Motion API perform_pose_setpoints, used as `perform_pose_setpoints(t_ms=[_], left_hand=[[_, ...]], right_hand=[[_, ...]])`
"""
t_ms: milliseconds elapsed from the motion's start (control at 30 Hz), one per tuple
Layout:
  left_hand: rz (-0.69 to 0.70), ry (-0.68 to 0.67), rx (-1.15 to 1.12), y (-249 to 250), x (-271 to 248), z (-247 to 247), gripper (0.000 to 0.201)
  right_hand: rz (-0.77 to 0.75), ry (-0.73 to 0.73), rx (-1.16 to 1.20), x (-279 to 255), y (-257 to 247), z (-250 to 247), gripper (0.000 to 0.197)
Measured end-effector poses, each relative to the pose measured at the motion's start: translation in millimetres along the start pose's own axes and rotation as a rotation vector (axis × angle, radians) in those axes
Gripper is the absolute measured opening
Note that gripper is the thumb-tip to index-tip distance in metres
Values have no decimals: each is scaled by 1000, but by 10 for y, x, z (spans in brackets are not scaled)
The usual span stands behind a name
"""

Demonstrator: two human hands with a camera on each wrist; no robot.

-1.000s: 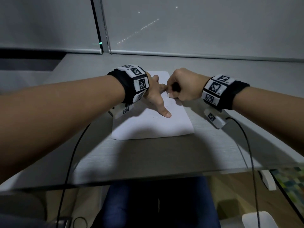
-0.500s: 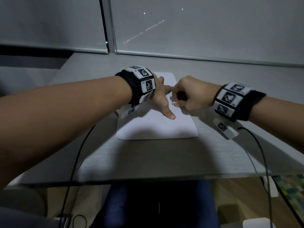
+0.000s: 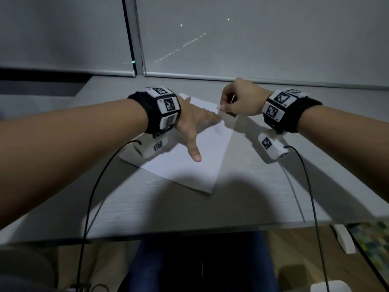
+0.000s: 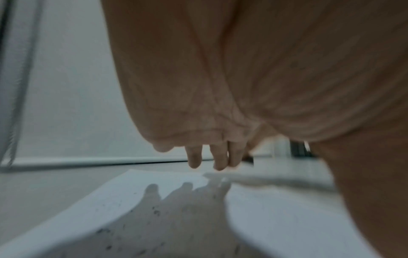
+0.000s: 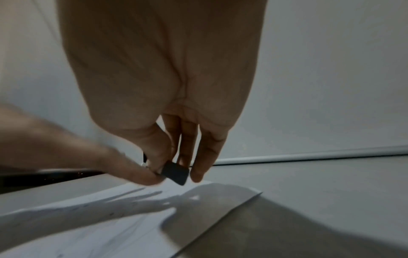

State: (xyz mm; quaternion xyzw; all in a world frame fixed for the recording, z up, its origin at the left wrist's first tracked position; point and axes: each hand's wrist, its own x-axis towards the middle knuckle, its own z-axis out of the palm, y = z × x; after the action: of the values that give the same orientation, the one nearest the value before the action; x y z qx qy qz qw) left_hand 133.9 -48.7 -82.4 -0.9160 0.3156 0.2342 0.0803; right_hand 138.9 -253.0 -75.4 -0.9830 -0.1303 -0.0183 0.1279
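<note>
Desk (image 3: 147,207): left hand (image 3: 193,125) splayed over paper (image 3: 189,171); right hand (image 3: 237,98) pinches block (image 5: 175,172).

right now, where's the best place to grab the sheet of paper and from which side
Probably its near corner, approached low from the person's own side. The sheet of paper lies flat and thin on the table, so only an edge can be lifted and pinched; that corner sits clear of the left hand spread over the far part.
</note>
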Motion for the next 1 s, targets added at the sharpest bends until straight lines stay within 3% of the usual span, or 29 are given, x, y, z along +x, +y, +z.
perform_pose_setpoints(t_ms=[133, 267, 400, 500, 600, 700, 833, 900, 1000], left_hand=[[35, 116, -188, -177, -239, -135, 123], [-27, 284, -183, -347, -273, -55, 98], [-5, 254, -165, -299, -220, 121, 111], [13, 203, -159, -217, -161, 168, 119], [-15, 205, -68, -181, -69, 208, 128], [-46, 207, -37, -196, 11, 190, 135], [-66, 166, -19, -194, 54, 157, 133], [-66, 150, -22, -189, 73, 138, 126], [-51, 132, -22, -180, 78, 100, 133]], right_hand=[[-42, -85, -24, 15, -33, 176, 10], [-45, -89, -70, -59, 27, 273, 17], [-54, -117, -110, -153, 18, 215, 22], [-91, -72, -29, -174, -30, 183, 12], [-153, -84, 57, -165, -108, 268, 11], [-122, -30, 44, -103, -112, 390, 13], [-58, 65, 42, 11, -99, 391, 13], [-61, 52, 31, 46, -129, 388, 12], [-61, 6, -10, 78, -190, 392, 8]])
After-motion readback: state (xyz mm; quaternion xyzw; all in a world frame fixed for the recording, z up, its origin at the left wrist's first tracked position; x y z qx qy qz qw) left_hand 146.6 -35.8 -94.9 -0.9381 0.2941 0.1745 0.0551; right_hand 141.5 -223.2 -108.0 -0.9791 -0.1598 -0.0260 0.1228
